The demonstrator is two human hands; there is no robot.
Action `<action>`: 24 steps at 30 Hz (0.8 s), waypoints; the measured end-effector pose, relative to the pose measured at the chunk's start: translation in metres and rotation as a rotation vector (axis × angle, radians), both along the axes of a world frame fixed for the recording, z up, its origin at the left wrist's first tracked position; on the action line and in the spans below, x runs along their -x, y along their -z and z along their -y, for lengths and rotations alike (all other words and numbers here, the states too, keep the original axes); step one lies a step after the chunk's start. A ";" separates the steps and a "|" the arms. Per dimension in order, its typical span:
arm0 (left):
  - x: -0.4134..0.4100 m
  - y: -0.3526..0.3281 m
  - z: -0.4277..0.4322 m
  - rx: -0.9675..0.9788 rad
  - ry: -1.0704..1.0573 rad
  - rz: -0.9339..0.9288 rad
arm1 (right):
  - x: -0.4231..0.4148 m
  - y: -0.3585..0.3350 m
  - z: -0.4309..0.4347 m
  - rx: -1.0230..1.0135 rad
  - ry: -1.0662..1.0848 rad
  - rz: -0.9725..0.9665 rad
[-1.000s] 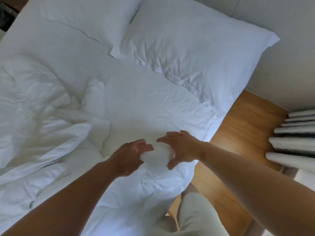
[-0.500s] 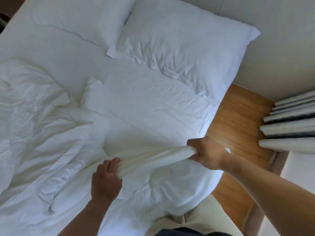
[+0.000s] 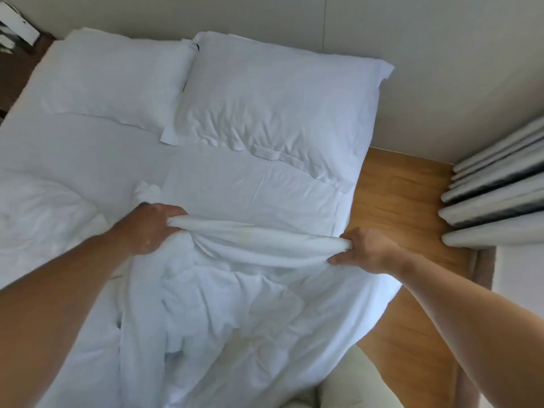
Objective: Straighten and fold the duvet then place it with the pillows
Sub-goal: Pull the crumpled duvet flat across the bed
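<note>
The left hand (image 3: 150, 228) and right hand (image 3: 365, 250) each grip the duvet (image 3: 235, 304) edge, fingers (image 3: 345, 242) curled tight. The duvet lies bunched on the bed (image 3: 235, 187), below the pillows (image 3: 273, 95). The hands have moved farther apart.

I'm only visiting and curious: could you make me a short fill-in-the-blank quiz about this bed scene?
1. ____ plump white pillows lie at the head of the white-sheeted bed.
2. The left hand and the right hand each grip the rumpled white fabric duvet, its bunched edge stretched ____ them.
3. The pleated grey curtain hangs on the person's ____ side.
Missing words: two; between; right.
</note>
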State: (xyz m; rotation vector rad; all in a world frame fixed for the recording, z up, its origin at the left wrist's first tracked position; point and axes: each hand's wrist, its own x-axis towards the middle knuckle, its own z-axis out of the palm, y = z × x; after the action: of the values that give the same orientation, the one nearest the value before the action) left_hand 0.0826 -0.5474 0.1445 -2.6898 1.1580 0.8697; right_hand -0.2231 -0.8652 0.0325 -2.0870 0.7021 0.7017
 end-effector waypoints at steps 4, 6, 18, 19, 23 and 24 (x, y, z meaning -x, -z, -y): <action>-0.079 0.013 0.121 -0.161 0.152 0.019 | -0.038 0.034 0.058 -0.015 0.121 0.005; -0.102 0.048 0.165 -0.235 0.153 0.077 | -0.059 0.061 0.083 0.002 0.159 0.009; -0.013 0.244 0.155 -0.509 -0.372 0.011 | -0.094 0.221 0.088 0.023 0.177 -0.009; -0.002 0.249 0.152 -0.545 -0.345 0.039 | -0.082 0.223 0.086 0.025 0.193 -0.023; -0.010 0.269 0.150 -0.536 -0.294 0.222 | -0.045 0.231 0.078 0.029 0.200 -0.080; -0.018 0.272 0.152 -0.519 -0.274 0.237 | -0.046 0.232 0.076 0.053 0.168 -0.048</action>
State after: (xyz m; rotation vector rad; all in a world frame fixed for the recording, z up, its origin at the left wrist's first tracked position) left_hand 0.1002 -0.6996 -0.1278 -2.4481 0.4414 0.7274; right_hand -0.1770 -0.9408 -0.1992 -2.0358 0.9198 0.6475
